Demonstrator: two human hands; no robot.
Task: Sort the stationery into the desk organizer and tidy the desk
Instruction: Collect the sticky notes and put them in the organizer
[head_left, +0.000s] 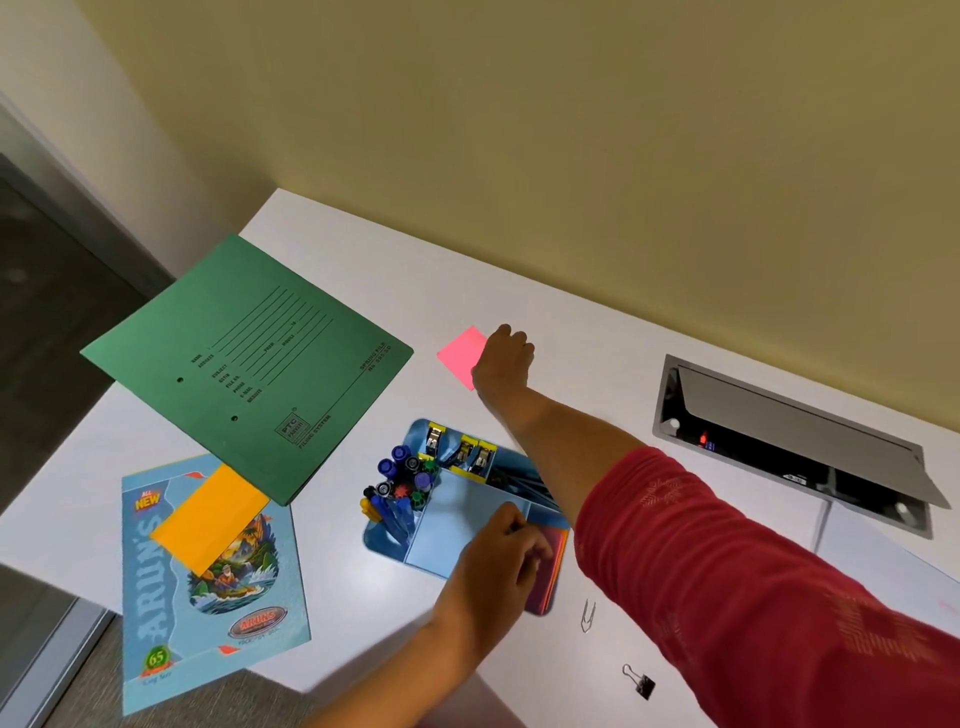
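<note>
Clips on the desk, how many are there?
2. A silver paper clip lies beside the blue organizer; a black binder clip lies nearer the camera. The sleeve may hide others.

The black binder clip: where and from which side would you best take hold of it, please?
Probably its black body, pinched from above: the binder clip lies flat on the desk, nothing crowding it, and its wire loop looks thin.

On my feed I make out a dark green folder (249, 364) printed with black ruled lines, a bright pink note (460, 353), an orange pad (210, 517), a light blue notebook (171, 613) bearing a painted river scene, a pale blue organizer (457, 514), a black binder clip (644, 686), a white desk (571, 322) and a red sleeve (727, 597) with paler woven motifs.
</note>
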